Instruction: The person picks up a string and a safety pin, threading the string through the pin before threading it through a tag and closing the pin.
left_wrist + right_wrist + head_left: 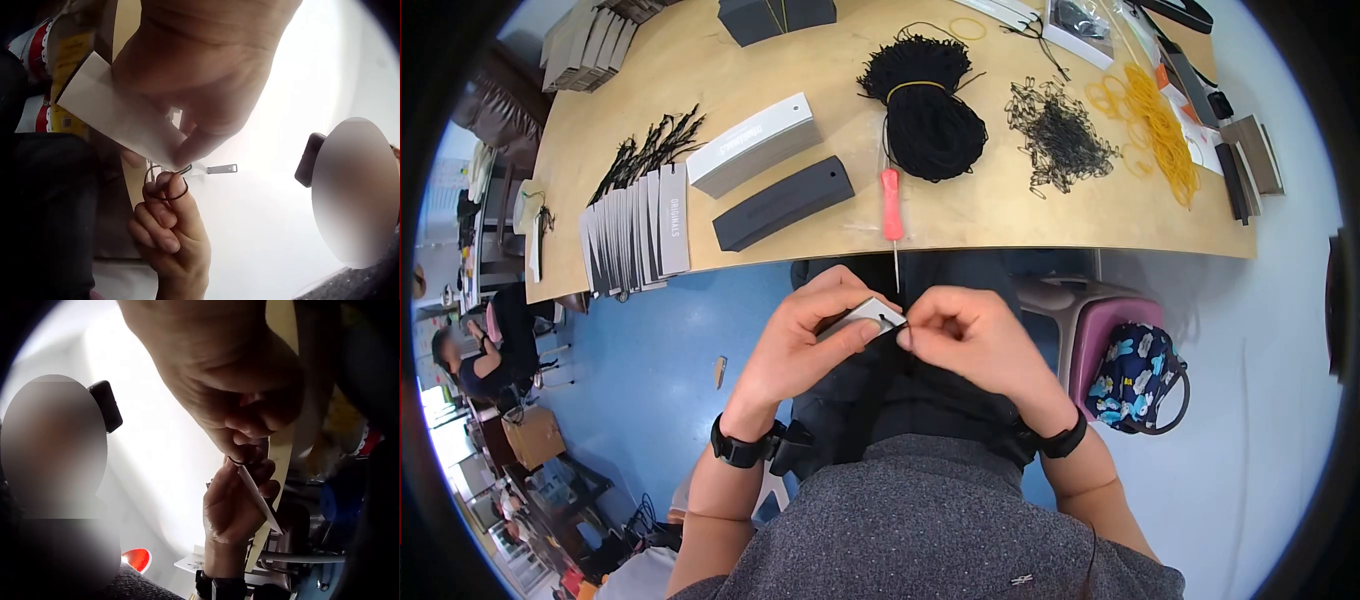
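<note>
My left hand [785, 340] holds a pale card hang tag [870, 312] above my lap, thumb on its face and fingers behind. At the tag's right end, my right hand [985, 335] pinches a thin black cord [169, 199] between thumb and fingertips. The cord curves in a small loop around the right fingertips in the left wrist view. Seen from the right wrist, the tag [261, 501] is nearly edge-on, its upper end close under the right fingers. A red-handled awl [891, 205] lies beyond the hands, its metal tip jutting past the table edge.
On the table [1000, 215] are a black cord bundle [935, 130], black safety pins [1055, 135], yellow rubber bands [1162, 135], a white tag stack [755, 140], a dark tag stack [783, 205] and fanned, corded tags [635, 230]. A patterned bag [1135, 375] sits at the right.
</note>
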`<state>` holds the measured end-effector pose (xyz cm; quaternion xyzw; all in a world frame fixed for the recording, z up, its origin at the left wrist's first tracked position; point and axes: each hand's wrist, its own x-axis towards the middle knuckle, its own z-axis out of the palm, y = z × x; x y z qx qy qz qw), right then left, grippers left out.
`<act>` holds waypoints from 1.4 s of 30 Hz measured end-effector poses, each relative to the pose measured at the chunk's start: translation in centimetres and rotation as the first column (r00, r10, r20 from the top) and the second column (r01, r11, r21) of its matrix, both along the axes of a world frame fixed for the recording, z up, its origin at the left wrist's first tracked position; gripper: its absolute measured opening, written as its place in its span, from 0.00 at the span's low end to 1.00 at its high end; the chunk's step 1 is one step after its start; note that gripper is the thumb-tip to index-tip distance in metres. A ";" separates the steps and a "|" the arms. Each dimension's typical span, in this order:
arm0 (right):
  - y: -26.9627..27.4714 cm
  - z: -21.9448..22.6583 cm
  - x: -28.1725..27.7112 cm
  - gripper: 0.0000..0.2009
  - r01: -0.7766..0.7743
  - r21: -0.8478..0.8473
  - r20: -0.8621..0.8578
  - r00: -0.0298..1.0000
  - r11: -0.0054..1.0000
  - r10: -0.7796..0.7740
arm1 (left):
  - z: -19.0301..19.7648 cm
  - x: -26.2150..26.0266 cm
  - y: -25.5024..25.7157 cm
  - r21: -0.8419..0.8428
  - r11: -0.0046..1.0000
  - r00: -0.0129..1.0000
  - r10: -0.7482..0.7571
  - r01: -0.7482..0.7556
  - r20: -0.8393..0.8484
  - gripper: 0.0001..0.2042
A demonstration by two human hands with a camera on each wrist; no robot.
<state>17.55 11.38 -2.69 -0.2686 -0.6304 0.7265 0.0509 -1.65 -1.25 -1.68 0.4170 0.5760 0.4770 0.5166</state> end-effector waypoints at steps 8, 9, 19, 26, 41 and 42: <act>3.7 0.1 2.8 0.04 0.254 -0.596 -0.222 0.859 0.762 -0.461 | 1.4 0.6 -0.2 0.033 0.995 0.993 -0.090 0.093 -0.075 0.19; 3.6 0.2 2.9 0.05 0.272 -0.571 -0.191 0.873 0.774 -0.448 | 2.0 0.5 -0.2 0.031 0.983 0.969 -0.172 0.181 -0.178 0.20; 2.0 2.1 1.8 0.15 0.070 -0.289 -0.153 0.981 0.955 -0.118 | 6.9 -9.4 0.9 0.350 0.668 0.688 0.721 -0.657 -0.084 0.22; 0.8 2.0 1.9 0.13 -0.026 -0.227 -0.081 0.997 0.974 0.008 | 0.9 -16.5 0.8 0.401 0.772 0.288 0.580 -0.493 -0.762 0.21; 6.4 0.3 -4.3 0.08 0.424 0.897 -0.380 0.884 0.125 -0.274 | 2.8 -10.1 -1.6 0.620 0.689 -0.136 0.621 -0.374 -0.772 0.18; 6.7 -0.1 -4.5 0.08 0.428 0.901 -0.398 0.880 0.070 -0.258 | 3.1 -8.0 -1.4 0.651 0.670 0.010 0.700 -0.357 -0.714 0.16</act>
